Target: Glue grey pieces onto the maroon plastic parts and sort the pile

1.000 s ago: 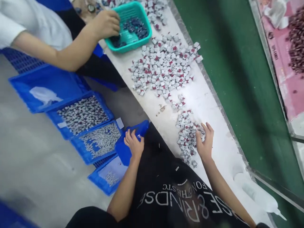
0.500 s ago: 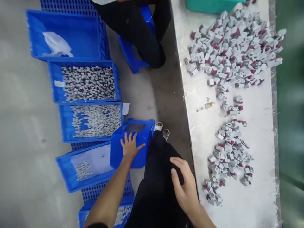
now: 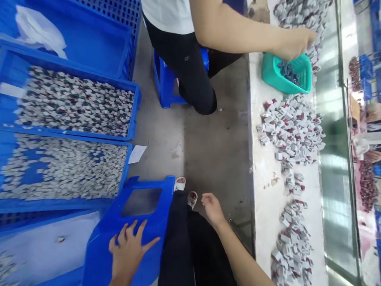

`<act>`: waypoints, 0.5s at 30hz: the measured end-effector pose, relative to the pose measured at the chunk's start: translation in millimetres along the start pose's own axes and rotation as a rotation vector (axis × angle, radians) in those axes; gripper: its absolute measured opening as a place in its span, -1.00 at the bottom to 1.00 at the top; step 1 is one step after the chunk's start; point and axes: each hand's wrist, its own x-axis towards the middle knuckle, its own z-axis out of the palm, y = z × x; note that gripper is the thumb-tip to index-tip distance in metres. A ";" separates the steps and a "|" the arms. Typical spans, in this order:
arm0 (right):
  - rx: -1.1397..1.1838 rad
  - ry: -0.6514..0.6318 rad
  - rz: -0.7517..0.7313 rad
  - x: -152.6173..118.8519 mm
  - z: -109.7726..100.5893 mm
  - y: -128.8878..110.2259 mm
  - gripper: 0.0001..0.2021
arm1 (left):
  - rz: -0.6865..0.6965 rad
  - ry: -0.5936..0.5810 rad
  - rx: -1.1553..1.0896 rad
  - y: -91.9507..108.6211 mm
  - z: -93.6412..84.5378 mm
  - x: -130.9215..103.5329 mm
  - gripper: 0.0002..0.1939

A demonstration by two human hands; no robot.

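Observation:
My left hand [image 3: 127,244] lies with its fingers spread on the top of a blue plastic stool [image 3: 101,254]. That stool stands at my left leg and has an opening in its upper part. My right hand [image 3: 212,207] hangs above my leg and the floor, its fingers loosely curled together and nothing visible in them. It touches neither the stool nor the table. To its right, small grey-and-maroon plastic parts [image 3: 293,238] lie in heaps on the white table [image 3: 268,214].
Blue crates [image 3: 132,119] of small parts line the left side, one holding a white bag [image 3: 40,29]. Another person [image 3: 190,71] sits ahead on a blue stool, a hand over a teal basket [image 3: 270,73] of dark parts. Bare floor [image 3: 217,151] lies between.
The view has shifted, bringing the other person's arm and the basket's contents into sight. My right hand has moved forward off my thigh, its fingers curling in. My left hand stays on the stool.

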 end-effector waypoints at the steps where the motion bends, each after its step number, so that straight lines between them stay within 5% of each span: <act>1: -0.044 -0.018 0.019 10.8 11.4 -1.1 -0.81 | 0.015 0.063 -0.010 -3.6 11.0 0.8 -0.20; 8: -0.428 -0.189 0.163 76.8 64.5 -8.1 -0.77 | 0.106 0.476 -0.156 -21.1 52.5 32.7 -0.54; 11: -0.558 -0.181 0.196 130.6 62.0 -19.5 -0.74 | 0.111 0.472 -0.259 -24.8 69.6 34.3 -0.60; 15: -0.670 -0.062 0.197 225.2 24.6 -43.4 -0.70 | -0.078 0.342 -0.490 -24.1 86.2 20.6 -0.56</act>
